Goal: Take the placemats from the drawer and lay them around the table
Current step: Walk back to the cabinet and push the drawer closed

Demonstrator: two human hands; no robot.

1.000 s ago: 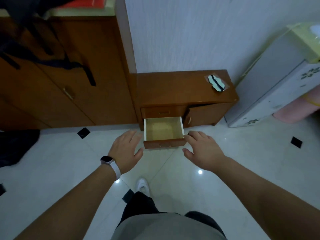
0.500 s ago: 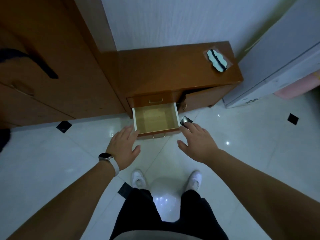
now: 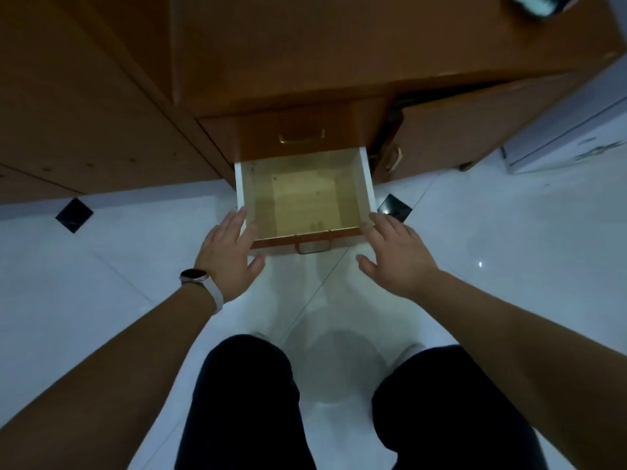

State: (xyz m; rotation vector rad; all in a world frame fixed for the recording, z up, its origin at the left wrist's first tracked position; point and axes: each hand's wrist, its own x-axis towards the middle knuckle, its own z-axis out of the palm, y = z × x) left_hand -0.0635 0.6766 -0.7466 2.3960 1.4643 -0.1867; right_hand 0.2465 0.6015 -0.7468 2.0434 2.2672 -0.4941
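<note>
Most of the lower view is a white glossy tiled floor [image 3: 101, 283]. Above it, on the left, stands a tall brown wooden cupboard [image 3: 84, 113], and next to it a low cabinet [image 3: 339, 45] of the same wood. A white appliance [image 3: 576, 130] stands just beside the cabinet on the right; the marks on its front are too blurred to read. The person's legs in dark trousers [image 3: 244, 401] fill the bottom middle.

The cabinet door [image 3: 475, 130] on the right hangs a little ajar. Left of it, the lower drawer [image 3: 305, 195] stands open. Its long axis runs from the cabinet toward the person, and the front panel is nearest to the person. Inside, only its bare pale wooden bottom shows. The upper drawer [image 3: 298, 130] above it is closed.

The left hand [image 3: 230, 256] reaches to the drawer's left front corner and the right hand [image 3: 397, 256] to the right front corner. The fingers of both are straight and relaxed and hold nothing; whether they touch the wood I cannot tell.

A watch with a white strap [image 3: 194, 276] is on the left wrist, its face dark. Two small black tile insets [image 3: 74, 215] lie in the floor, one on each side of the drawer. A brass handle [image 3: 314, 247] hangs on the drawer front between the hands.
</note>
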